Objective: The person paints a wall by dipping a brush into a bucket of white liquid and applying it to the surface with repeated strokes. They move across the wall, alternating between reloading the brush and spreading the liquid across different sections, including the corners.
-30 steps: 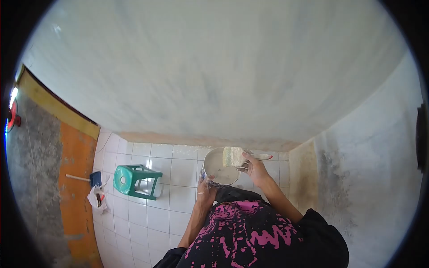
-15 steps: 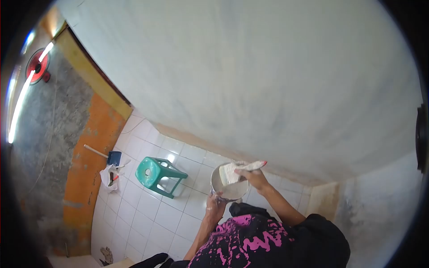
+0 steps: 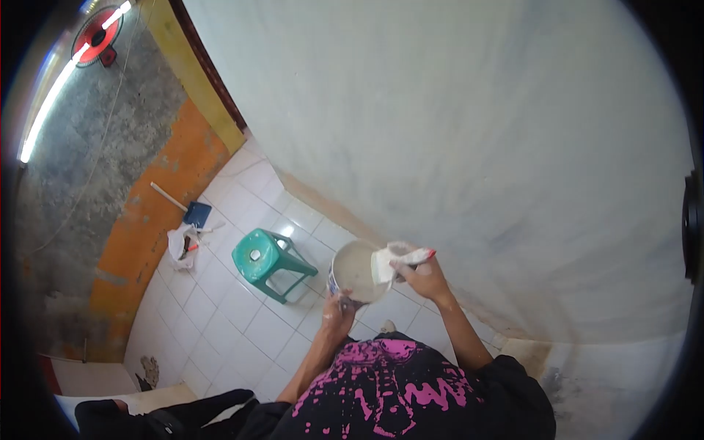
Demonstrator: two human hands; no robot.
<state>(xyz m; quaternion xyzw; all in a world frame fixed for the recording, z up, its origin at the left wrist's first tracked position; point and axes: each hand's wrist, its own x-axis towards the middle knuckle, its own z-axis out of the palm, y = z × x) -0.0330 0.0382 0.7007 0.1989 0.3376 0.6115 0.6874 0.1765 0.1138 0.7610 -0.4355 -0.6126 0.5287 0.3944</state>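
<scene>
My left hand (image 3: 339,312) grips the lower rim of a round bucket (image 3: 334,282), whose inside shows a pale greyish-white material (image 3: 356,270). My right hand (image 3: 425,279) is closed on the handle of a wide, white-coated brush (image 3: 396,260) with a red handle tip. The brush head rests at the right side of the bucket's opening. Both hands are in front of my black shirt with pink print, and some white residue shows on the fingers of my left hand.
A green stool (image 3: 257,257) stands on the white tiled floor (image 3: 271,330). Left of it are a blue dustpan (image 3: 197,214) and a white plastic bag (image 3: 178,247). A large pale wall (image 3: 477,132) rises ahead. A red fan (image 3: 97,37) is at the upper left.
The view has turned. The bucket and both hands sit slightly higher and further left in view. The brush has moved toward the bucket's right edge, uncovering more of the pale material.
</scene>
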